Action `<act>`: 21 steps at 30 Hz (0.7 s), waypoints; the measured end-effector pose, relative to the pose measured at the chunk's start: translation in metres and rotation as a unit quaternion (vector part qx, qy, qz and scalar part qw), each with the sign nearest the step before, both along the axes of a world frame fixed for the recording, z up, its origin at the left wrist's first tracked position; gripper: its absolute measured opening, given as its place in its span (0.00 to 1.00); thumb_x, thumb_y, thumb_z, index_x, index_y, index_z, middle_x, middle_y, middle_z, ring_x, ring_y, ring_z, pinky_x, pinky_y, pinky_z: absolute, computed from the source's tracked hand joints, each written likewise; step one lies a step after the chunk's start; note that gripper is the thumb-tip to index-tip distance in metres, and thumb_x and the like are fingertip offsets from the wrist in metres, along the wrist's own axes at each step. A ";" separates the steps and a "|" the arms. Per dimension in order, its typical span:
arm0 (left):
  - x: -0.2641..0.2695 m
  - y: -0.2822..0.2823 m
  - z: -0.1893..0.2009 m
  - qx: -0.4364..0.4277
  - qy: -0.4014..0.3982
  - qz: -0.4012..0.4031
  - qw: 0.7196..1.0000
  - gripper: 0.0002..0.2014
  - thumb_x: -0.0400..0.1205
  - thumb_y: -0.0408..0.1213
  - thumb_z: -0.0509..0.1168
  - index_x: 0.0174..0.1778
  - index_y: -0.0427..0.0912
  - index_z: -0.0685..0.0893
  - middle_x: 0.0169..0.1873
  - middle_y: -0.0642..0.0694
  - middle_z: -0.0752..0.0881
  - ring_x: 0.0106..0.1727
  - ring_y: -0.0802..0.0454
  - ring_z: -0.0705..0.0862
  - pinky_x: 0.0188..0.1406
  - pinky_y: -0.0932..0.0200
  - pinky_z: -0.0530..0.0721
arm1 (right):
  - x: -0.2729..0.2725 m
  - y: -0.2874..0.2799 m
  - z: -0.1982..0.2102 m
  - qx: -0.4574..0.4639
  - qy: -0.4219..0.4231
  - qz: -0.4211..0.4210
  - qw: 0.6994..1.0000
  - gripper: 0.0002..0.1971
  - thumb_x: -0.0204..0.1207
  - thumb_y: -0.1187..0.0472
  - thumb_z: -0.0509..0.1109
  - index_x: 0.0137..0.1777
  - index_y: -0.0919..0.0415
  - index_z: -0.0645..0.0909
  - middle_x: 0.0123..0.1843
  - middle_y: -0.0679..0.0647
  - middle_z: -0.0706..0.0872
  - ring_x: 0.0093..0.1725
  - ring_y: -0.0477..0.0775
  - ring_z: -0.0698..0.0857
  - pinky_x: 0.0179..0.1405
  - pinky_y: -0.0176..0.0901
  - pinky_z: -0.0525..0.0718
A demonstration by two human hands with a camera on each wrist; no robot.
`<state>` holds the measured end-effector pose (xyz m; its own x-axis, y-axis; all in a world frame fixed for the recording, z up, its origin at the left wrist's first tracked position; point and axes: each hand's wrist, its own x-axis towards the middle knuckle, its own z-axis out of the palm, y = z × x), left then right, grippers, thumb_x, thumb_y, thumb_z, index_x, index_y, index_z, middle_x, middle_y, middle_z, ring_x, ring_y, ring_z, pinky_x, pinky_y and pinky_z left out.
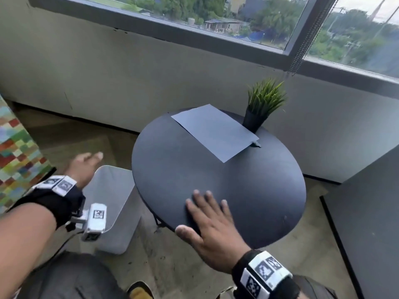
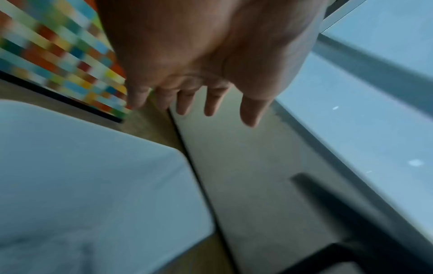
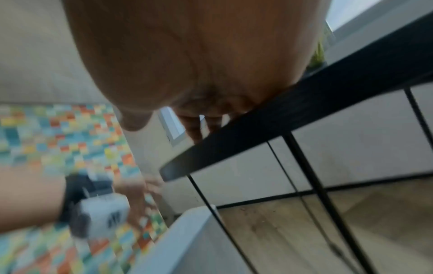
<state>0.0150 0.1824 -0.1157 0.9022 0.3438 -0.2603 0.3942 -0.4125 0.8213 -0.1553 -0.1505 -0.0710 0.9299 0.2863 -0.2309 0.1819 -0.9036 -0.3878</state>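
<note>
Black and matt, the round table lies under the right hand, whose fingers are spread flat on its near edge, with the thumb at the rim. Well beyond the fingertips, at the far rim, a tapered black pot holds a stiff green grass plant. A pale rectangular sheet of paper lies flat between hand and pot, just beside the pot. The left hand, blurred, its fingers loosely spread and holding nothing, hovers beside a smooth pale grey box with rounded corners. The box stands close against the table, left of the pressing hand. Thin black legs carry the tabletop.
</note>
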 end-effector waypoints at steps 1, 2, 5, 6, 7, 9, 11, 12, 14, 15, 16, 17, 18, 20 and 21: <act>0.000 0.008 -0.019 0.006 0.050 0.003 0.999 0.52 0.71 0.73 0.68 0.76 0.29 0.75 0.75 0.30 0.77 0.75 0.32 0.76 0.75 0.45 0.71 | -0.001 0.002 0.005 0.081 0.004 0.010 0.997 0.41 0.72 0.25 0.43 0.85 0.41 0.52 0.86 0.35 0.48 0.84 0.36 0.40 0.84 0.51 0.39; -0.002 0.013 -0.036 0.018 0.096 0.014 0.995 0.46 0.78 0.62 0.71 0.78 0.25 0.71 0.76 0.27 0.74 0.76 0.29 0.74 0.74 0.43 0.70 | -0.001 -0.003 0.009 0.168 -0.012 -0.014 0.986 0.37 0.74 0.27 0.49 0.82 0.40 0.59 0.84 0.33 0.56 0.83 0.32 0.47 0.85 0.47 0.46; -0.015 0.025 -0.089 0.037 0.196 0.046 0.979 0.27 0.85 0.36 0.70 0.72 0.18 0.74 0.72 0.21 0.76 0.71 0.25 0.77 0.70 0.40 0.72 | 0.003 -0.046 0.004 0.186 -0.139 -0.214 0.949 0.29 0.78 0.34 0.57 0.78 0.39 0.66 0.82 0.37 0.64 0.83 0.36 0.55 0.84 0.55 0.54; -0.014 0.032 -0.106 0.032 0.201 0.054 0.977 0.26 0.84 0.37 0.71 0.70 0.19 0.77 0.69 0.21 0.78 0.68 0.24 0.79 0.69 0.39 0.75 | 0.002 -0.062 0.001 0.111 -0.137 -0.274 0.945 0.31 0.78 0.34 0.54 0.80 0.40 0.64 0.84 0.40 0.61 0.84 0.40 0.52 0.84 0.59 0.51; -0.013 0.039 -0.119 0.006 0.200 0.060 0.978 0.27 0.83 0.40 0.72 0.68 0.20 0.79 0.66 0.22 0.81 0.65 0.25 0.81 0.68 0.37 0.78 | -0.001 -0.073 -0.004 0.029 -0.103 -0.304 0.947 0.35 0.76 0.31 0.48 0.82 0.42 0.59 0.86 0.43 0.55 0.85 0.44 0.48 0.84 0.61 0.48; -0.007 0.053 -0.146 0.003 0.209 0.047 0.977 0.32 0.77 0.51 0.75 0.62 0.23 0.82 0.59 0.25 0.85 0.58 0.26 0.85 0.63 0.37 0.82 | -0.012 -0.072 -0.013 -0.108 -0.047 -0.267 0.957 0.44 0.70 0.25 0.29 0.85 0.43 0.47 0.87 0.44 0.43 0.85 0.47 0.38 0.83 0.62 0.41; -0.004 0.054 -0.158 0.014 0.234 0.012 0.972 0.30 0.75 0.54 0.76 0.52 0.27 0.81 0.50 0.31 0.86 0.52 0.29 0.87 0.55 0.42 0.84 | -0.025 -0.045 -0.015 -0.152 -0.043 -0.201 0.967 0.47 0.65 0.25 0.18 0.84 0.42 0.36 0.85 0.40 0.31 0.82 0.45 0.27 0.81 0.60 0.32; -0.004 0.055 -0.169 0.036 0.238 -0.008 0.970 0.25 0.77 0.51 0.75 0.49 0.29 0.80 0.46 0.33 0.85 0.50 0.31 0.87 0.52 0.44 0.83 | -0.030 -0.029 -0.014 -0.148 -0.035 -0.165 0.974 0.46 0.64 0.25 0.17 0.83 0.42 0.32 0.83 0.38 0.27 0.80 0.44 0.24 0.80 0.60 0.29; 0.003 0.058 -0.194 0.166 0.282 -0.094 0.940 0.16 0.79 0.46 0.73 0.47 0.34 0.84 0.35 0.44 0.80 0.49 0.38 0.86 0.50 0.51 0.83 | -0.036 -0.006 -0.009 -0.106 -0.021 -0.095 0.990 0.43 0.67 0.24 0.23 0.83 0.40 0.31 0.82 0.35 0.25 0.78 0.40 0.21 0.79 0.58 0.28; 0.010 0.057 -0.206 0.251 0.298 -0.164 0.906 0.13 0.77 0.45 0.72 0.48 0.39 0.86 0.32 0.52 0.75 0.52 0.41 0.87 0.52 0.53 0.83 | -0.036 -0.002 -0.006 -0.070 -0.015 -0.067 0.995 0.42 0.69 0.24 0.28 0.83 0.40 0.33 0.82 0.33 0.28 0.79 0.37 0.23 0.80 0.56 0.29; 0.025 0.066 -0.238 0.285 0.277 -0.212 0.893 0.09 0.74 0.44 0.72 0.45 0.45 0.86 0.31 0.55 0.73 0.54 0.43 0.88 0.55 0.55 0.83 | -0.034 -0.005 -0.002 -0.028 -0.010 -0.056 0.998 0.42 0.71 0.24 0.32 0.84 0.40 0.36 0.83 0.32 0.32 0.79 0.34 0.26 0.81 0.52 0.31; 0.027 0.065 -0.252 0.295 0.291 -0.236 0.879 0.07 0.72 0.44 0.72 0.41 0.47 0.84 0.31 0.56 0.74 0.54 0.44 0.88 0.56 0.55 0.83 | -0.031 -0.013 0.001 0.014 -0.015 -0.077 0.997 0.42 0.72 0.24 0.35 0.85 0.40 0.39 0.84 0.32 0.36 0.80 0.33 0.30 0.83 0.49 0.34; 0.023 0.059 -0.248 0.309 0.303 -0.242 0.868 0.07 0.72 0.44 0.72 0.36 0.48 0.80 0.32 0.55 0.76 0.53 0.46 0.88 0.57 0.56 0.83 | -0.025 -0.027 0.002 0.047 -0.032 -0.129 0.990 0.42 0.72 0.25 0.39 0.85 0.41 0.41 0.85 0.33 0.39 0.82 0.33 0.34 0.84 0.49 0.37; 0.007 0.049 -0.237 0.327 0.317 -0.255 0.853 0.14 0.73 0.45 0.71 0.29 0.50 0.72 0.33 0.54 0.76 0.46 0.50 0.87 0.59 0.58 0.82 | -0.011 -0.059 0.001 0.041 -0.041 -0.251 0.966 0.41 0.75 0.28 0.44 0.86 0.44 0.44 0.87 0.39 0.44 0.84 0.41 0.39 0.84 0.55 0.40; -0.003 0.044 -0.227 0.332 0.338 -0.273 0.837 0.14 0.73 0.46 0.71 0.30 0.50 0.71 0.36 0.53 0.79 0.46 0.49 0.86 0.59 0.59 0.82 | -0.003 -0.070 0.001 0.004 -0.021 -0.288 0.957 0.40 0.78 0.29 0.45 0.86 0.46 0.45 0.87 0.42 0.44 0.85 0.45 0.40 0.84 0.58 0.40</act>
